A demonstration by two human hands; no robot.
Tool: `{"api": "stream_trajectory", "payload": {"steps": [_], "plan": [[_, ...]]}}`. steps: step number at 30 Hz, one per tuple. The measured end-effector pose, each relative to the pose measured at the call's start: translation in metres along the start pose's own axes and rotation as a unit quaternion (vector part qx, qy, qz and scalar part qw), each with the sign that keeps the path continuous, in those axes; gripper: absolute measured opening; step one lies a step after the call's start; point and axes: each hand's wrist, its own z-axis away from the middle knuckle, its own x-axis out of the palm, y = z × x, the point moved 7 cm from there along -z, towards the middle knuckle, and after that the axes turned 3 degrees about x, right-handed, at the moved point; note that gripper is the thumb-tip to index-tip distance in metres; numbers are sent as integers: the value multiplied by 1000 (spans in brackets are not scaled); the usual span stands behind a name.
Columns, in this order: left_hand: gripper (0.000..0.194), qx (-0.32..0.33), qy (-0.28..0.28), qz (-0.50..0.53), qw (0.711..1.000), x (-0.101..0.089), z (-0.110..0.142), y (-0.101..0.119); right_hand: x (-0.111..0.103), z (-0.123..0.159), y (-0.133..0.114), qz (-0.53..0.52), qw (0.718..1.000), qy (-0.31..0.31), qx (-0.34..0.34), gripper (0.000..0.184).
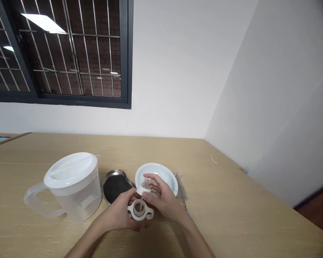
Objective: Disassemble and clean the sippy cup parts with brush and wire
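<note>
Our cap (143, 190) is just beyond the bottle's (135, 216) open mouth.
Our right hand (165, 200) pinches the cap; our left hand (120, 211) wraps the bottle, its mouth facing up toward us, the straw (141, 207) reaching from cap to mouth.

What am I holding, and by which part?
Your left hand holds the two-handled bottle by its side; your right hand holds the teat top by its white collar.
</note>
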Motion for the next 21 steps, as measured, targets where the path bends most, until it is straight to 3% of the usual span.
{"api": "stream_trajectory", "payload": {"steps": [4,7,13,17,21], "plan": [[83,-1,8,16,1000,0,4,2,-4,-2,2,-13,1000,17,6,52],[80,7,35,2,999,-4,6,4,-4,-2,4,-23,1000,14,11,50],[47,80,85,-54,992,-14,4,14,-4,-3,6,-27,999,20,-3,47],[20,120,116,-43,985,-17,2,18,-4,-2,3,-18,999,24,-23,59],[16,135,128,-26,982,-18,2,21,-1,-1,1,-18,999,6,-36,71]]}}
